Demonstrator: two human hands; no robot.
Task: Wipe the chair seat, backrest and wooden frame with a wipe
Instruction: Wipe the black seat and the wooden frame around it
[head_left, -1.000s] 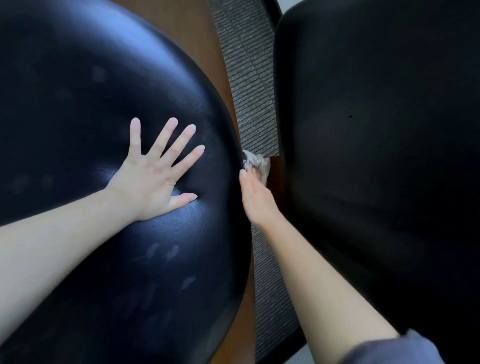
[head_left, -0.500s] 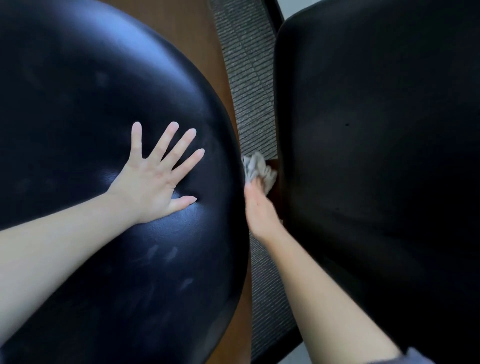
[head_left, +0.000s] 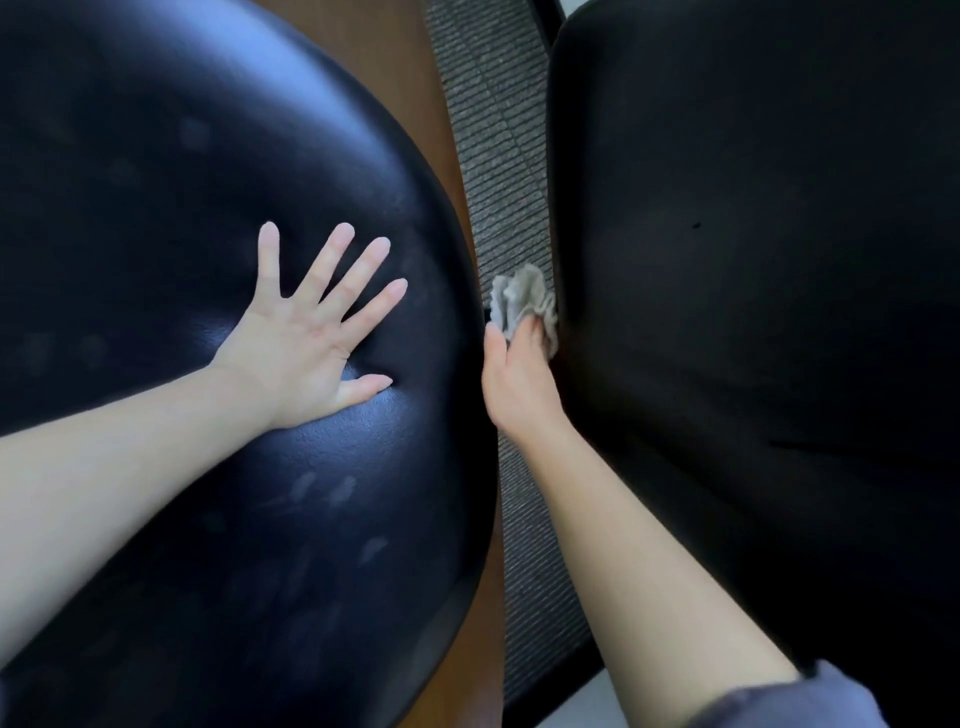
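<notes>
Wipe is crumpled and gripped by the right hand, low in the tight gap between the glossy black seat and a matte black cushion, at that cushion's edge. Left hand lies flat on the seat, fingers spread, holding nothing. Right fingertips are partly hidden. Wooden frame rims the seat, with grey ribbed carpet below.

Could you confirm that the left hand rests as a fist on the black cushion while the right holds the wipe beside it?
Not a fist: the head view shows the left hand flat, fingers spread, on the black cushion. The right hand holds the wipe beside it.
</notes>
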